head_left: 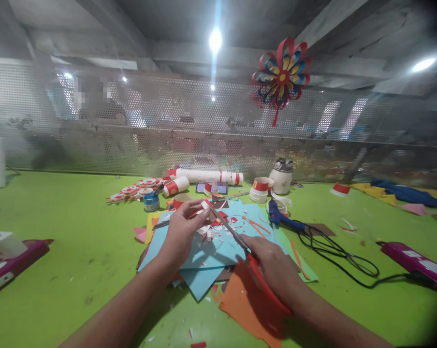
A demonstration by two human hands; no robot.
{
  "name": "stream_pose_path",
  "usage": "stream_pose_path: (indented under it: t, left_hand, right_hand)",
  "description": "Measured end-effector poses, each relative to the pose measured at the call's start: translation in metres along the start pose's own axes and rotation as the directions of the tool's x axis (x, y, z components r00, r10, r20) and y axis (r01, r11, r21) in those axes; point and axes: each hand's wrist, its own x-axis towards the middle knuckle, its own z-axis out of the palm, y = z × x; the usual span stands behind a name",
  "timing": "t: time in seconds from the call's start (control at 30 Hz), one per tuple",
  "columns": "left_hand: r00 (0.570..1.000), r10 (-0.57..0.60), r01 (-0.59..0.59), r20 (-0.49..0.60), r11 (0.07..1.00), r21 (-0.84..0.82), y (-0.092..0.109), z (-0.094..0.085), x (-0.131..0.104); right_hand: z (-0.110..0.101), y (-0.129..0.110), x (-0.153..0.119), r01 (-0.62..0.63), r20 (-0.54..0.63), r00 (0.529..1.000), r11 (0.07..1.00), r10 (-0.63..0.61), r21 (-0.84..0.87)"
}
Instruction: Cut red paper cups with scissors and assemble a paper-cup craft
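Observation:
Pinched in my left hand is a small white and red paper piece, probably cut from a paper cup. My right hand grips the red-orange handles of a pair of scissors, whose long blades point up and left to the paper piece. Whether the blades are closed on it I cannot tell. Beneath both hands lie light blue sheets, strewn with red and white paper scraps. An orange sheet lies under the scissor handles.
A blue glue gun with a coiled black cable rests on the right. Behind the sheets stand a blue jar, stacked cup pieces and a long white roll. Purple power strips lie at both sides.

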Motion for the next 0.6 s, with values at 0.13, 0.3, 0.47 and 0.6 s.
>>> stream_pose_path:
  t: [0.13, 0.3, 0.47, 0.6]
  left_hand:
    - [1.000, -0.019, 0.020, 0.012, 0.998, -0.059, 0.0019, 0.0019, -0.0005]
    - [0.999, -0.024, 0.022, -0.024, 0.996, -0.092, 0.0014, 0.0033, 0.0008]
    - [0.999, -0.020, 0.017, -0.025, 0.993, -0.114, 0.0005, 0.0038, 0.0006]
    - [0.999, -0.015, 0.012, -0.028, 0.993, -0.118, 0.0012, 0.0034, 0.0005]
  right_hand:
    - [-0.0002, -0.0008, -0.0010, -0.001, -0.012, 1.000, 1.000, 0.001, 0.023]
    - [-0.0009, -0.0041, -0.0021, -0.026, -0.018, 1.000, 0.999, 0.026, 0.025]
    - [-0.0008, -0.0068, -0.0020, -0.018, -0.044, 0.999, 0.998, 0.021, 0.059]
    - [0.0003, -0.0048, -0.0008, 0.040, -0.057, 0.998, 0.997, -0.036, 0.065]
